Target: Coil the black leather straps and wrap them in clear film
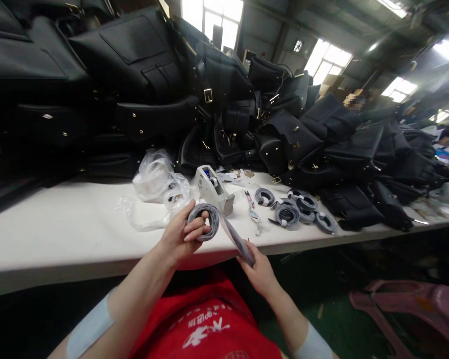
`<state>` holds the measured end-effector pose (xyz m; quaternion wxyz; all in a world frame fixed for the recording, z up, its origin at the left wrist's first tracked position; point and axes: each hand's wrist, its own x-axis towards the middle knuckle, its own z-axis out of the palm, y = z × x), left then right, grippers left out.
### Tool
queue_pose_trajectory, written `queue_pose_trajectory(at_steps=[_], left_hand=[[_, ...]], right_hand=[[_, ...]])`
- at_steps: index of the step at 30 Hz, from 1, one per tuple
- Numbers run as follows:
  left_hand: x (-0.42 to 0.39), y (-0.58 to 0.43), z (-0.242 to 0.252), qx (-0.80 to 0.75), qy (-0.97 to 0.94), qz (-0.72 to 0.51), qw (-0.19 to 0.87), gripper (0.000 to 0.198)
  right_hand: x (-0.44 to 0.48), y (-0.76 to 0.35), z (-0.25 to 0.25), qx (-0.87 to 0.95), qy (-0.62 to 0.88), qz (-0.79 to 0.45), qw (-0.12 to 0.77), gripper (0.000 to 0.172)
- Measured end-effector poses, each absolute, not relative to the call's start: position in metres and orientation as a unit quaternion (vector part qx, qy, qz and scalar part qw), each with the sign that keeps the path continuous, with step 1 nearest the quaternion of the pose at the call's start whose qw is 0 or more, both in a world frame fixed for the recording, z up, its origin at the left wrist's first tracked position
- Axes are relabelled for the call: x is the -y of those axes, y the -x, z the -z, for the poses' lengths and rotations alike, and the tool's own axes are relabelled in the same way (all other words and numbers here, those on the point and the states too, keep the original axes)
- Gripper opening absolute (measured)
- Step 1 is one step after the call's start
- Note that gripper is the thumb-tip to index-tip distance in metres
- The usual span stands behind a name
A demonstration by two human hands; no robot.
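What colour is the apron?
The apron is bright red, with white printing on its front; it shows best in the head view.

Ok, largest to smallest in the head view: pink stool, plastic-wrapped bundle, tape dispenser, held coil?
1. Pink stool, partly out of frame
2. Plastic-wrapped bundle
3. Tape dispenser and held coil: too alike to rank

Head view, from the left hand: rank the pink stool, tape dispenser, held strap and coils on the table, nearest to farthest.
1. Strap: in the left hand.
2. Tape dispenser: on the table, just beyond the left hand and slightly right.
3. Coils: on the table, farther right.
4. Pink stool: far right, below the tabletop.
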<state>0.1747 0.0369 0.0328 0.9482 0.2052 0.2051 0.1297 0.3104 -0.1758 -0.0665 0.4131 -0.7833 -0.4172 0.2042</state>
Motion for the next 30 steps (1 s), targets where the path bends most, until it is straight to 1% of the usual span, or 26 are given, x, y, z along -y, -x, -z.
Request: queue_pose_trajectory(at_steps=[2, 5, 7, 8, 9, 11, 12, 13, 14, 16, 18, 19, 20, 21, 22, 24, 27, 30], left_hand=[[-0.040, -0.178, -0.036, -0.187, -0.218, -0.165, 0.943, 0.058], [-0.036, -0.187, -0.031, -0.156, -0.313, -0.248, 0.903, 0.046], [-0.028, -0.194, -0.019, -0.168, -0.462, -0.306, 0.816, 0.033], [-0.022, -0.196, -0.011, -0.183, -0.550, -0.319, 0.750, 0.028], [-0.016, -0.196, -0.003, -0.195, -0.636, -0.315, 0.677, 0.023], [-0.004, -0.194, 0.011, -0.188, -0.764, -0.265, 0.557, 0.019], [0.001, -0.192, 0.015, -0.172, -0.802, -0.232, 0.523, 0.021], [0.004, -0.189, 0.017, -0.152, -0.824, -0.198, 0.508, 0.027], [0.005, -0.186, 0.017, -0.137, -0.833, -0.167, 0.509, 0.034], [0.004, -0.181, 0.012, -0.140, -0.814, -0.099, 0.555, 0.050], [0.000, -0.178, 0.007, -0.158, -0.745, -0.004, 0.648, 0.060], [-0.003, -0.177, 0.005, -0.166, -0.694, 0.041, 0.700, 0.064], [-0.006, -0.177, 0.005, -0.173, -0.637, 0.077, 0.747, 0.068], [-0.009, -0.177, 0.007, -0.179, -0.581, 0.102, 0.787, 0.071], [-0.011, -0.178, 0.009, -0.187, -0.530, 0.118, 0.819, 0.073], [-0.017, -0.180, 0.014, -0.203, -0.441, 0.137, 0.863, 0.076], [-0.025, -0.182, 0.017, -0.200, -0.327, 0.159, 0.910, 0.078], [-0.030, -0.182, 0.012, -0.178, -0.239, 0.139, 0.945, 0.076]], right_hand=[[0.175, -0.304, 0.064, 0.451, 0.750, -0.280, 0.395, 0.036], [0.177, -0.291, 0.055, 0.473, 0.616, -0.515, 0.362, 0.047], [0.179, -0.285, 0.046, 0.452, 0.508, -0.639, 0.359, 0.055], [0.181, -0.284, 0.042, 0.434, 0.474, -0.666, 0.377, 0.057], [0.182, -0.285, 0.039, 0.413, 0.458, -0.670, 0.412, 0.059], [0.183, -0.294, 0.033, 0.363, 0.470, -0.622, 0.510, 0.061], [0.183, -0.301, 0.031, 0.340, 0.491, -0.586, 0.547, 0.061], [0.182, -0.309, 0.030, 0.324, 0.523, -0.552, 0.563, 0.058], [0.180, -0.317, 0.030, 0.318, 0.564, -0.519, 0.558, 0.054], [0.176, -0.330, 0.033, 0.330, 0.666, -0.434, 0.509, 0.044], [0.173, -0.338, 0.037, 0.370, 0.756, -0.300, 0.449, 0.036], [0.172, -0.339, 0.039, 0.394, 0.782, -0.233, 0.423, 0.034], [0.172, -0.338, 0.040, 0.414, 0.795, -0.183, 0.404, 0.035], [0.172, -0.336, 0.041, 0.427, 0.796, -0.161, 0.397, 0.037], [0.172, -0.332, 0.042, 0.437, 0.788, -0.164, 0.402, 0.040], [0.173, -0.323, 0.042, 0.450, 0.757, -0.211, 0.425, 0.044], [0.172, -0.309, 0.044, 0.456, 0.720, -0.277, 0.444, 0.041], [0.165, -0.299, 0.050, 0.441, 0.698, -0.306, 0.473, 0.042]])
